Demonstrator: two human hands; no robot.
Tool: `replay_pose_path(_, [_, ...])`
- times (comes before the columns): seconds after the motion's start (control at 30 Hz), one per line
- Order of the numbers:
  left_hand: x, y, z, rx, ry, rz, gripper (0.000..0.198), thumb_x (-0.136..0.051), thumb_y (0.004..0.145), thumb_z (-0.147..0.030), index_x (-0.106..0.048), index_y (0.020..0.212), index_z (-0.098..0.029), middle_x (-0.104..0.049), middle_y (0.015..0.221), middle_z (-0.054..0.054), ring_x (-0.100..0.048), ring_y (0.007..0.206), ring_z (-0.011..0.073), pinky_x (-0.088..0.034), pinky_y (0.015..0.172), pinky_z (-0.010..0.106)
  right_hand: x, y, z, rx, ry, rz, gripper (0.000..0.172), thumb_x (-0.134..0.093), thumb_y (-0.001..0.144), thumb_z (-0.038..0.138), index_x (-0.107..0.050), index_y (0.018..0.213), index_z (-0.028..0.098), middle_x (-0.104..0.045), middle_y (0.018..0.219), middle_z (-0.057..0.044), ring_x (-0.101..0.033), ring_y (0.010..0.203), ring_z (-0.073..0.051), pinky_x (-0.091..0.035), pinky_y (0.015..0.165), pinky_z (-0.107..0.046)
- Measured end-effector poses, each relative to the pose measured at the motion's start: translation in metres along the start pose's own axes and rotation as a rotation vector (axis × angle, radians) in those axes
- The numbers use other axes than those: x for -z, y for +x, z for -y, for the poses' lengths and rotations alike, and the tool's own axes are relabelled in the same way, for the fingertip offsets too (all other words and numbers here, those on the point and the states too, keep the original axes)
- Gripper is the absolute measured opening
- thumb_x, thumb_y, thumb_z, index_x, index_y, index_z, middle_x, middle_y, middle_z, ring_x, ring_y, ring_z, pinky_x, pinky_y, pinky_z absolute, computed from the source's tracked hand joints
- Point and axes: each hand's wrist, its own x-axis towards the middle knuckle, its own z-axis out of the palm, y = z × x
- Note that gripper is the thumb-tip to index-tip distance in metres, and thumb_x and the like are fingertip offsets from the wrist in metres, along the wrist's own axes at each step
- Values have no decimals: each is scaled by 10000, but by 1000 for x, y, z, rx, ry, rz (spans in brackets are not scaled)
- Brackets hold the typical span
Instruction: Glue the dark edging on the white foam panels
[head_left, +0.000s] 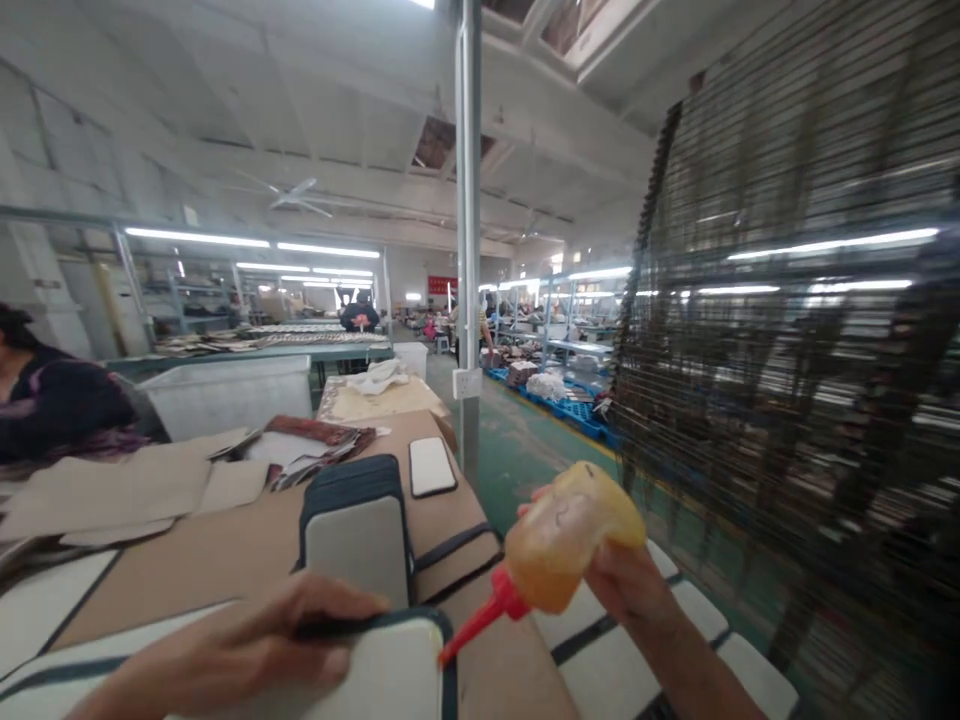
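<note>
So — left hand (pixel 262 635) pinches panel (pixel 394 668), right hand (pixel 626 578) grips bottle (pixel 559 540).

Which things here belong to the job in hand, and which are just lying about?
In the job:
- bottle, in right hand
- pale panel, in left hand
- similar stacked panels, probably

Apparently just about:
- reddish scraps
- white bin

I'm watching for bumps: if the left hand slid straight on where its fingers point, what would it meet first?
Probably the red nozzle, whose tip shows at the edge of the pale panel in the left hand; depth is hard to judge.
</note>
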Motion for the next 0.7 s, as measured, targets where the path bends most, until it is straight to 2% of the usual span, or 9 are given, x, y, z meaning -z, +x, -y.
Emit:
replay_pose_path(0.1, [3,2,-31,97,-120,56,491,-631,812,-467,-642,1251,-249,-679,1216,16,-597,1121,271,-476,931,293,5,-2,0,-52,-2,-3,516,-866,604,369,-677,1073,261,-717,1063,-70,-663,999,-311,-543,871,-455])
replay_pose_path(0.2, [4,7,-43,105,-176,111,525,-609,820,-501,-627,1273,-237,-705,1152,10,-614,1076,269,-485,893,280,8,-4,1,-81,-13,5,497,-850,644,368,-672,1098,276,-710,1100,-55,-652,1040,-291,-535,908,-427])
replay_pose_path(0.27, [3,7,-43,93,-189,81,522,-611,820,-503,-627,1273,-241,-704,1154,3,-613,1074,264,-484,887,268,8,-2,1,-64,-26,-17,474,-842,651,376,-681,1083,270,-707,1106,-63,-647,1047,-297,-529,921,-432])
replay_pose_path(0.43, [4,2,-36,92,-224,66,498,-616,830,-467,-624,1275,-244,-702,1163,2,-618,1071,257,-494,864,256,2,0,-3,-75,-53,5,457,-830,635,425,-687,1036,259,-708,1068,-106,-620,1076,-369,-479,958,-554])
replay_pose_path(0.57, [7,1,-32,125,-238,68,476,-610,843,-440,-625,1274,-238,-717,1128,2,-629,1046,242,-500,844,238,0,-2,-4,-115,-57,4,448,-828,634,431,-686,1032,281,-700,1082,-103,-606,1100,-368,-470,973,-545])
replay_pose_path(0.7, [8,1,-25,145,-297,68,467,-629,834,-421,-638,1257,-222,-726,1103,8,-648,1014,245,-514,826,246,-1,-2,-4,-113,-54,66,384,-816,655,398,-697,1000,278,-700,1088,-87,-636,1056,-352,-489,962,-527])
